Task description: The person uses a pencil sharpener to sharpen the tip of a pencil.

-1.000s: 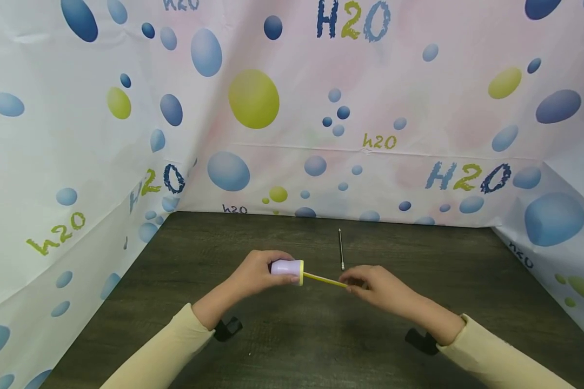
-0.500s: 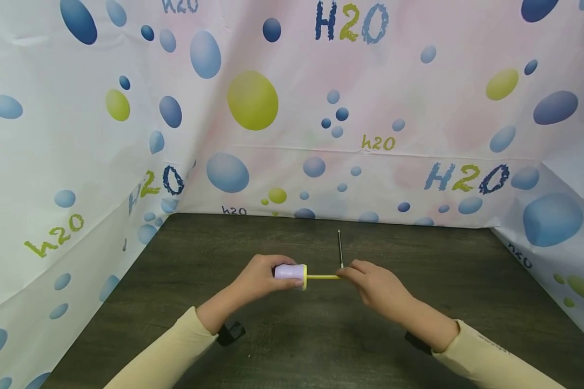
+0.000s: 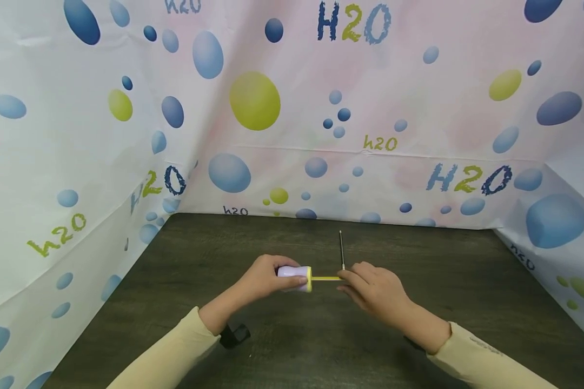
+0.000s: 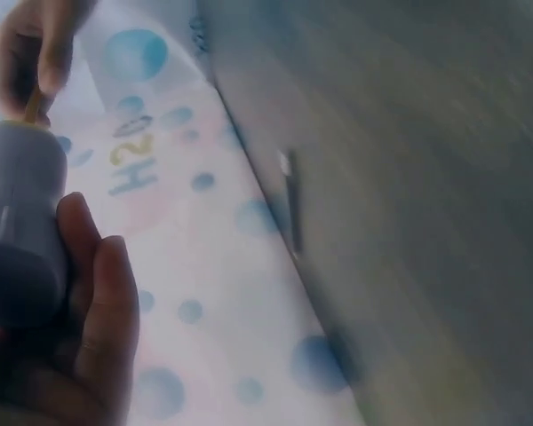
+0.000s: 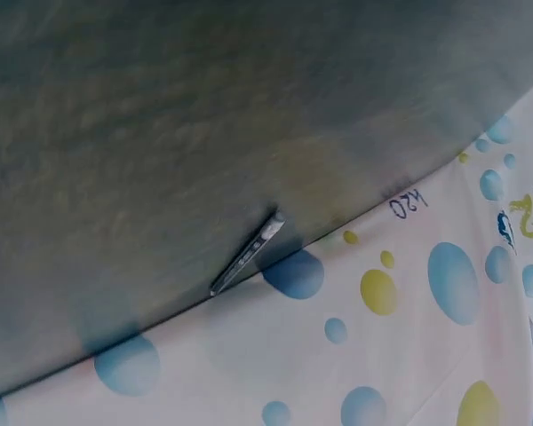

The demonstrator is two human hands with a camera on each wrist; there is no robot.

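My left hand point(image 3: 265, 278) grips a lilac pencil sharpener point(image 3: 292, 272) with a yellow rim, held on its side above the table. A yellow pencil point(image 3: 326, 278) runs level out of the sharpener's right end. My right hand point(image 3: 377, 286) pinches the pencil's far end, and its fingers hide that end. In the left wrist view the sharpener point(image 4: 22, 191) rests between my left fingers and thumb, with the right hand point(image 4: 35, 53) beyond it on the pencil. The right wrist view shows neither hand.
A slim silver-grey stick point(image 3: 342, 249) with a whitish end lies on the dark wooden table point(image 3: 243, 237), just behind my right hand. A white sheet point(image 3: 282, 178) printed with drops and H2O stands around the table's back and sides.
The right hand has moved closer to the sharpener and turned over, leaving less of the pencil showing. The pencil has gone from slanting to level. The left hand has shifted slightly right.
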